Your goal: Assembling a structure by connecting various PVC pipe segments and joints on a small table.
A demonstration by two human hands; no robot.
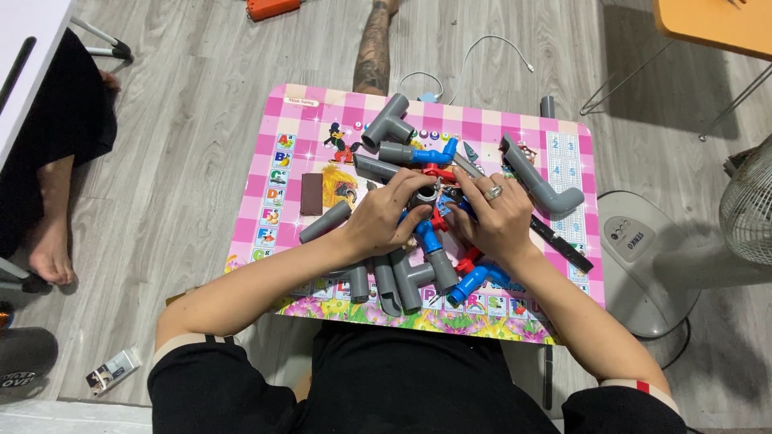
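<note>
pipe fitting (426,195) betw. both grips, l (388,219) & r (492,219)

Bare pink board (265,173) at left; grey pipe pieces (392,122) crowded centre and right

The floor (201,120) is laid with pale grey wood-look planks and lit evenly. A white fan base (643,265) and its wire cage (752,209) are seen at the right, an orange chair (716,24) on thin metal legs at the upper right, and white furniture (24,48) at the upper left.
</note>
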